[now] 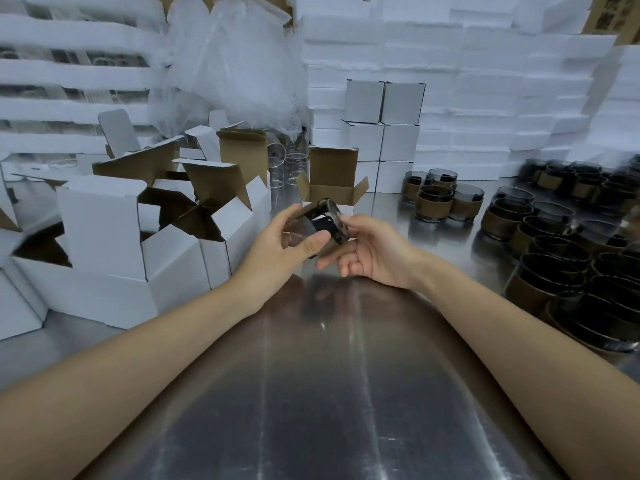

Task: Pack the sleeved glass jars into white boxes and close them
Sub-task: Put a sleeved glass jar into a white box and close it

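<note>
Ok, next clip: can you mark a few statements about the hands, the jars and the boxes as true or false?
1. The left hand and the right hand hold one dark glass jar with a brown sleeve above the shiny metal table. True.
2. Every white box on the person's left is closed. False: the open white cardboard boxes there stand with their flaps up.
3. A stack of closed white boxes stands at the back of the table. True.
4. The jars waiting to be packed are grouped on the person's left. False: the sleeved jars stand on the right.
</note>
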Motion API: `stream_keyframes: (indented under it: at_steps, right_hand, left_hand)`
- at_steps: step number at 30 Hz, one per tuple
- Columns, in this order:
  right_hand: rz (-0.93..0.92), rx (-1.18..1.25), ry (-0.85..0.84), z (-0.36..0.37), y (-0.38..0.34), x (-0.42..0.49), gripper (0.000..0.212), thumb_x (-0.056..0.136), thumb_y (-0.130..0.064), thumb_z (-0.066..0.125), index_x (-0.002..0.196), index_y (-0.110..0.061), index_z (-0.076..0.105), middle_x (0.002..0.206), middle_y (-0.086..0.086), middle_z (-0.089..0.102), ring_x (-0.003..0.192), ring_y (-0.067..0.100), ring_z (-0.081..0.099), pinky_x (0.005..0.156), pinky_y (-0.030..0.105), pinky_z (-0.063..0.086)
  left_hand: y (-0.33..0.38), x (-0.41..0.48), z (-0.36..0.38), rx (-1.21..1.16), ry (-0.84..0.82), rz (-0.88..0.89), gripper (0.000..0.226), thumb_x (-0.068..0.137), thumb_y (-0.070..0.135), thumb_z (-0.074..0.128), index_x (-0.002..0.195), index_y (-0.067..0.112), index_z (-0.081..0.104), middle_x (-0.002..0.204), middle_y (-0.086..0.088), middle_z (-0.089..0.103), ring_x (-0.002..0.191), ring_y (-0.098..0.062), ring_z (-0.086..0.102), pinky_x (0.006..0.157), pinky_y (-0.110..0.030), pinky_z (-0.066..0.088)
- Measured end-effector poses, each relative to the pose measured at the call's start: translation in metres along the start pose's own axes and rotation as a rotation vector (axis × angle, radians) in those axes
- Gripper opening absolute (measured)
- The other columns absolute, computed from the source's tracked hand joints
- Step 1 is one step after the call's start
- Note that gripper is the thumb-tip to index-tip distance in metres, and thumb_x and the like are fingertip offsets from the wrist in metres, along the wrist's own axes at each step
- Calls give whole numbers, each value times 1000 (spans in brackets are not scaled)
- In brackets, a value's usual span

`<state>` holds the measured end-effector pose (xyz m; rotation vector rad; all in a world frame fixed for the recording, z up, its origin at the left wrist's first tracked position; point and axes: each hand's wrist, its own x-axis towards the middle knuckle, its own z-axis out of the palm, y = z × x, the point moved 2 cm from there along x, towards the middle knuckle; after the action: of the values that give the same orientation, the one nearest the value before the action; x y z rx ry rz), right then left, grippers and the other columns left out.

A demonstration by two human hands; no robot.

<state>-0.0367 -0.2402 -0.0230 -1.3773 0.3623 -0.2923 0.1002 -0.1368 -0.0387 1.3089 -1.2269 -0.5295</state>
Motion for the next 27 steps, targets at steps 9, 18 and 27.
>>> stream_keyframes:
  at_steps: [9,18,27]
  right_hand:
    - [49,7,-65,5,-3,-3,67,87,-60,37,124,-6,54,100,19,69,64,17,67,51,17,51]
    - [-26,32,-50,7,-3,-3,50,88,-48,48,128,-18,52,100,10,65,78,24,66,66,23,54]
    - [-35,240,-117,1,-2,-6,56,89,-37,41,138,-9,45,118,18,60,93,30,68,84,33,55]
  left_hand:
    - [12,-7,1,64,55,146,62,82,36,63,137,45,34,118,29,57,110,4,53,97,-18,41]
    - [24,-15,2,217,112,224,48,91,41,49,133,52,29,117,33,51,120,-4,43,102,-17,33]
    - [11,-8,5,131,-25,39,69,75,56,60,137,39,36,131,19,50,123,1,46,107,-29,37]
